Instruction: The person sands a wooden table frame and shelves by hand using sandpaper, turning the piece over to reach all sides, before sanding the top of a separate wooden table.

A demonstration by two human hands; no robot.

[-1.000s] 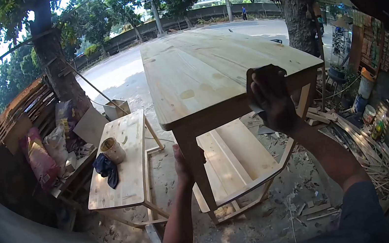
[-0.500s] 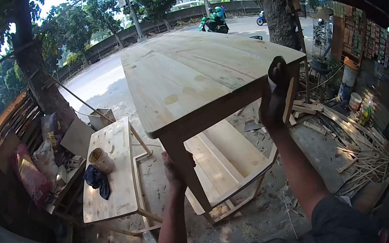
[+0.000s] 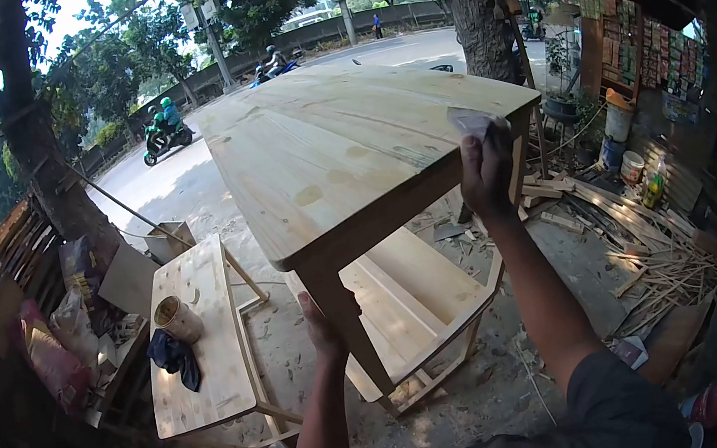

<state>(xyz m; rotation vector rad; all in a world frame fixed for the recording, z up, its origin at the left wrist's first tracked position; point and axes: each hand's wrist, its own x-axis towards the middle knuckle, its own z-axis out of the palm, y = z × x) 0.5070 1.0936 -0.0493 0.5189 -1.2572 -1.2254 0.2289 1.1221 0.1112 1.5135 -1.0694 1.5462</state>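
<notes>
A large wooden table (image 3: 338, 144) with a pale plank top and knots stands right in front of me. My left hand (image 3: 325, 328) is wrapped around its near leg (image 3: 346, 331), below the rounded corner; the far fingertips show past the leg's other side. At the right end of the near edge, my right hand (image 3: 487, 174) grips a folded piece of sandpaper (image 3: 475, 123), which looks grey and slightly blurred. The sandpaper lies against the tabletop's edge near the right corner. Part of it is hidden by the fingers.
On the left stands a smaller wooden table (image 3: 213, 363) bearing a stained tub (image 3: 178, 321) and a dark cloth (image 3: 174, 360). Under the big table is another wooden piece (image 3: 413, 285). Wood offcuts (image 3: 657, 264) lie at right. A tree (image 3: 475, 6) and a road with motorbikes (image 3: 168, 139) lie beyond.
My right hand has tilted and shifted left, bringing the sandpaper from the corner's side onto the top edge. My left hand stays on the leg. The view has turned slightly; motorbikes moved along the road.
</notes>
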